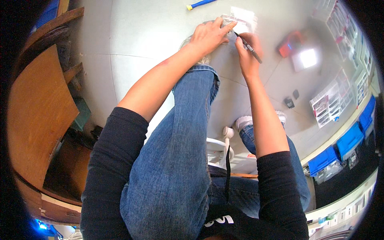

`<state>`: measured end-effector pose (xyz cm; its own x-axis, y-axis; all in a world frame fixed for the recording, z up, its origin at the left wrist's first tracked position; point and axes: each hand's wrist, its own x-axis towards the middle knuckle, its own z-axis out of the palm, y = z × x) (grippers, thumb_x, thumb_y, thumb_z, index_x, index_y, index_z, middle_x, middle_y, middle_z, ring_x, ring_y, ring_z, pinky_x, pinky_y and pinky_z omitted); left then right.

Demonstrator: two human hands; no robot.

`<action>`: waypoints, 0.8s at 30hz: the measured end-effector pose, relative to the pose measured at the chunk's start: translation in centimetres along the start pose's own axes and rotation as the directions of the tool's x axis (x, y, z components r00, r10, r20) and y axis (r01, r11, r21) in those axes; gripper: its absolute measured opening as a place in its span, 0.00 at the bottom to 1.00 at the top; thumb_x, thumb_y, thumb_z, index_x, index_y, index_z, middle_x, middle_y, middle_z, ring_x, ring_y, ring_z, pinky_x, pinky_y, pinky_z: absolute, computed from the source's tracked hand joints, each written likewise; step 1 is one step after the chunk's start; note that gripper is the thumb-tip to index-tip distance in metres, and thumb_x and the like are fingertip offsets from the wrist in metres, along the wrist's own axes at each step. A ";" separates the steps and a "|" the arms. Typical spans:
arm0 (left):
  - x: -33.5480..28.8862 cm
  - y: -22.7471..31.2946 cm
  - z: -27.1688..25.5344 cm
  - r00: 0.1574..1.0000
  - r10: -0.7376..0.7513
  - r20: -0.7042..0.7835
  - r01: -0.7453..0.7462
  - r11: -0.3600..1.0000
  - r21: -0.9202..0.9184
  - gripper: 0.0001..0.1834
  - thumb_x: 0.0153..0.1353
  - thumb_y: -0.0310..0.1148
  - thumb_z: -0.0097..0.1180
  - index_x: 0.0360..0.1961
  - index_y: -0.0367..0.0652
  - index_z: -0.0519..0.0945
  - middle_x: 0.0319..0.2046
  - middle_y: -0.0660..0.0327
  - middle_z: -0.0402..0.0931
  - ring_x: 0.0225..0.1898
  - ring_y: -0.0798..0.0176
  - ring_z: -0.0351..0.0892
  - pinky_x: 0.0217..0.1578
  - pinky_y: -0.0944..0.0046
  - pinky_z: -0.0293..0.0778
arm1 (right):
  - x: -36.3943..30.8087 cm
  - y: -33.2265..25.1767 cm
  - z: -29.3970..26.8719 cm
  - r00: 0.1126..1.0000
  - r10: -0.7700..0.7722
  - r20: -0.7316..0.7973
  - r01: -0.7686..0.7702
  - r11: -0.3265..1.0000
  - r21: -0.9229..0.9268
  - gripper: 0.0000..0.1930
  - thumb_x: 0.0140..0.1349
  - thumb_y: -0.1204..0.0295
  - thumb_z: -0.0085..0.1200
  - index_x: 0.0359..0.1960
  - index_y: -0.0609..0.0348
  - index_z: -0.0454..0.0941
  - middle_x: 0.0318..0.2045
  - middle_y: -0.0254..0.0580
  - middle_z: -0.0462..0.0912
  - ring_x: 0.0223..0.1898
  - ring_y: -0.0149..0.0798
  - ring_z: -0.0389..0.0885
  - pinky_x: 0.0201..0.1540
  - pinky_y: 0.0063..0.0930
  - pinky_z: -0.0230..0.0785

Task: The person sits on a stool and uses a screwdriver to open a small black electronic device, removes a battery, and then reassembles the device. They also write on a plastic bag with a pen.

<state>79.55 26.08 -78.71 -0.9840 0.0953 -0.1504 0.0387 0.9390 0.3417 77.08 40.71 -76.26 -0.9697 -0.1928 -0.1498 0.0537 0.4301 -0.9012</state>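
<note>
Right hand (249,61), fingers together, is clamping a dark pen (254,53). Left hand (209,36), its grip impossible to tell, is partly hiding a far bag (245,17).

From my remote station I see a clear plastic bag (245,17) just beyond the bare left hand (210,36); right of that hand, a slim black pen (251,49) sits in the bare right hand (251,58). A blue-and-yellow rod (201,4) lies farther out, leftward; blue plastic bins (322,160) line the right.
</note>
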 end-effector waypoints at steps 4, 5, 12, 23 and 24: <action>0.1 0.1 -0.4 0.998 -0.056 0.039 0.059 0.995 -0.085 0.34 0.45 0.42 0.61 0.57 0.70 0.64 0.44 0.57 0.67 0.38 0.56 0.76 0.33 0.58 0.73 | 1.1 1.3 0.3 0.999 -0.035 0.029 0.036 0.998 -0.058 0.07 0.50 0.74 0.53 0.30 0.64 0.73 0.26 0.41 0.78 0.30 0.33 0.75 0.36 0.25 0.67; 0.1 0.3 -0.5 0.996 -0.070 0.047 0.074 0.992 -0.103 0.35 0.45 0.42 0.62 0.56 0.71 0.64 0.44 0.57 0.67 0.38 0.55 0.75 0.34 0.58 0.74 | 1.2 1.7 0.3 0.999 -0.029 0.031 0.031 0.997 -0.072 0.07 0.50 0.74 0.53 0.29 0.64 0.73 0.26 0.41 0.78 0.29 0.33 0.75 0.35 0.25 0.67; 0.1 0.3 -1.1 0.991 -0.106 0.079 0.117 0.982 -0.147 0.35 0.44 0.40 0.63 0.56 0.72 0.65 0.43 0.58 0.67 0.39 0.55 0.75 0.35 0.57 0.74 | 1.5 1.8 0.4 0.997 -0.060 0.043 0.064 0.993 -0.100 0.07 0.50 0.73 0.53 0.29 0.62 0.73 0.25 0.42 0.78 0.27 0.35 0.75 0.32 0.27 0.68; 0.0 0.1 -0.8 0.995 -0.086 0.042 0.090 0.987 -0.132 0.35 0.48 0.41 0.59 0.58 0.74 0.62 0.38 0.58 0.67 0.37 0.56 0.75 0.32 0.58 0.73 | 1.4 1.9 0.4 0.994 -0.095 0.051 0.100 0.988 -0.116 0.06 0.50 0.73 0.54 0.28 0.62 0.73 0.24 0.43 0.78 0.26 0.37 0.76 0.32 0.29 0.68; 0.0 0.2 -0.8 0.995 -0.088 0.041 0.092 0.988 -0.126 0.34 0.48 0.41 0.59 0.58 0.74 0.62 0.38 0.58 0.67 0.37 0.56 0.75 0.32 0.58 0.73 | 1.3 1.9 0.4 0.994 -0.094 0.057 0.100 0.989 -0.112 0.06 0.50 0.73 0.54 0.28 0.62 0.73 0.24 0.43 0.77 0.26 0.37 0.76 0.32 0.28 0.68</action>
<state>79.45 25.97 -77.91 -0.9756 0.0262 -0.2180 -0.0744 0.8948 0.4403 76.04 40.89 -78.29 -0.9552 -0.2828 -0.0872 -0.0709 0.5050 -0.8602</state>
